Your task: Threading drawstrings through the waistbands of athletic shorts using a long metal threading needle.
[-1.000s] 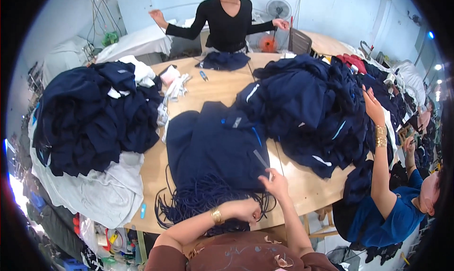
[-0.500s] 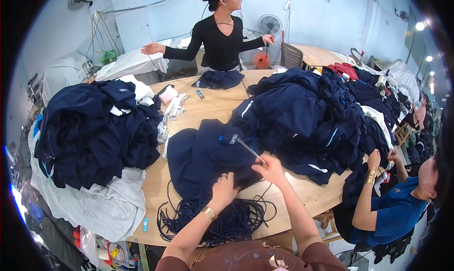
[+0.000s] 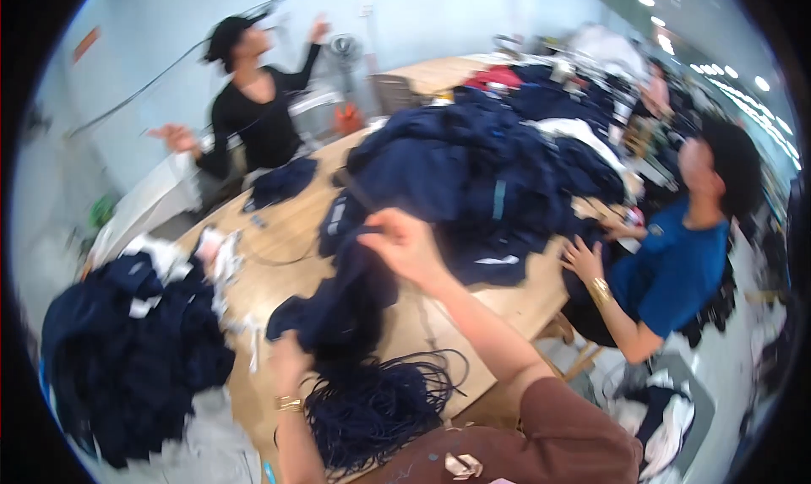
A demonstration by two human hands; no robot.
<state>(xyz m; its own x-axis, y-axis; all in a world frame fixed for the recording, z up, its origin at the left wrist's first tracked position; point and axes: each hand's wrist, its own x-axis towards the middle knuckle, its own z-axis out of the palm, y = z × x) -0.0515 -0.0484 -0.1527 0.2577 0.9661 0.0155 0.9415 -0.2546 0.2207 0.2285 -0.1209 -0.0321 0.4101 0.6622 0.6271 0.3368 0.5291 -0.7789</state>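
Observation:
A navy garment is drawn up from the table between my hands. My right hand is raised, its thumb and fingers pinched on the garment's upper part. Just beyond those fingers a thin, blurred strip slants up; I cannot make out what it is. My left hand is at the garment's lower left edge, its fingers smeared by motion. Beneath the garment lies a tangled heap of dark navy cords at the near table edge.
A large pile of navy garments stands ahead to the right, another navy pile at the left. Across the wooden table stands a person in black. A person in a blue shirt sits at the right, handling cloth.
My view has swung to the right. My right hand has lifted the garment from the table, and my left hand has moved to its left edge. The person across now raises one hand.

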